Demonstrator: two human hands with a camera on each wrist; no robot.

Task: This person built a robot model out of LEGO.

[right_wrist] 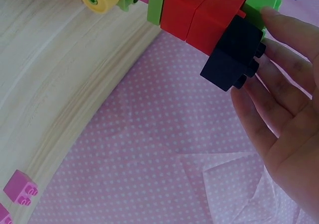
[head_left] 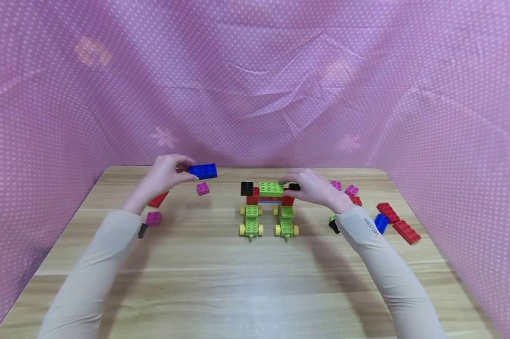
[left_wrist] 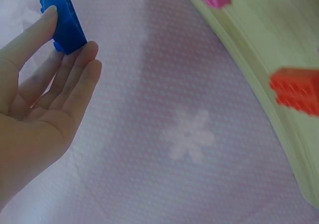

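Note:
My left hand (head_left: 183, 170) hovers above the table's far left and pinches a blue brick (head_left: 203, 170) between thumb and fingers; the left wrist view shows the blue brick (left_wrist: 62, 20) at the fingertips (left_wrist: 89, 52). At table centre stands a brick model (head_left: 269, 202): two green wheeled bases, red bricks across them, a green top (head_left: 271, 189) and a black brick (head_left: 247, 188) on its left end. My right hand (head_left: 290, 184) grips a black brick (head_left: 294, 187) at the model's right end. In the right wrist view the black brick (right_wrist: 234, 55) sits against the red bricks (right_wrist: 204, 10), with fingers (right_wrist: 271, 40) touching it.
Loose on the wooden table (head_left: 255, 282): at left, pink bricks (head_left: 203, 189) (head_left: 154, 218) and a red brick (head_left: 158, 199); at right, pink bricks (head_left: 351, 190), red bricks (head_left: 388, 212) (head_left: 406, 231) and a blue brick (head_left: 381, 222). Pink dotted cloth (head_left: 255, 94) walls in three sides.

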